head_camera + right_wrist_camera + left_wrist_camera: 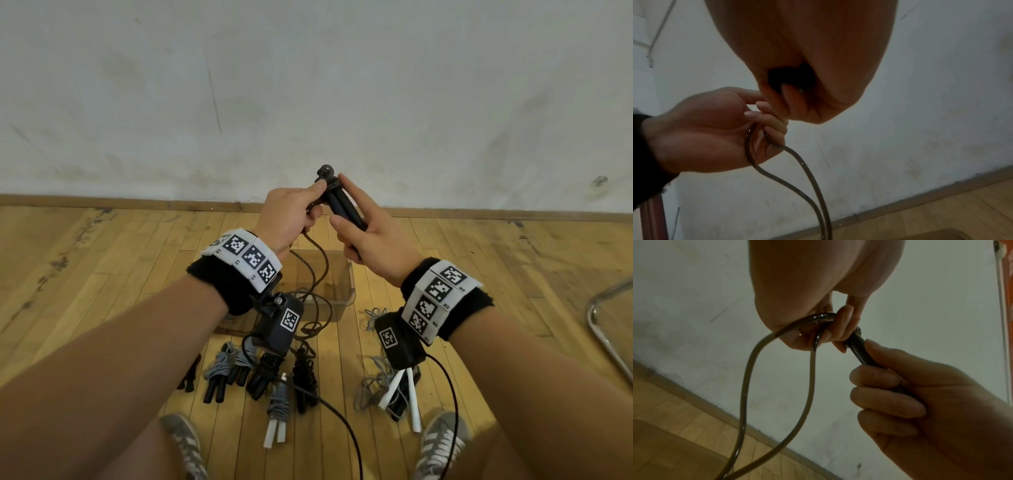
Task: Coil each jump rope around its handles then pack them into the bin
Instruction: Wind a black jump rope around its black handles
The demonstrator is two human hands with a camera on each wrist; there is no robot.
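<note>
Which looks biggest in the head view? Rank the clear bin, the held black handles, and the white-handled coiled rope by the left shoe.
1. clear bin, though partly hidden by the wrists.
2 and 3. Held black handles and white-handled coiled rope look alike; the handles sit nearer the camera, so unranked.

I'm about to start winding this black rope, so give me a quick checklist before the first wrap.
1. Both handles together: ok. The right hand grips the pair of black handles side by side.
2. Cord under control: ok. The left hand pinches the black cord close to the handle tops.
3. Slack free to feed: cannot tell. The cord hangs in loops over the clear bin, and its lower run crosses other cables.
4. Wraps started: not ok. No turns show on the handles yet.
5. Bin reachable: ok, it sits on the floor directly below the hands.
</note>
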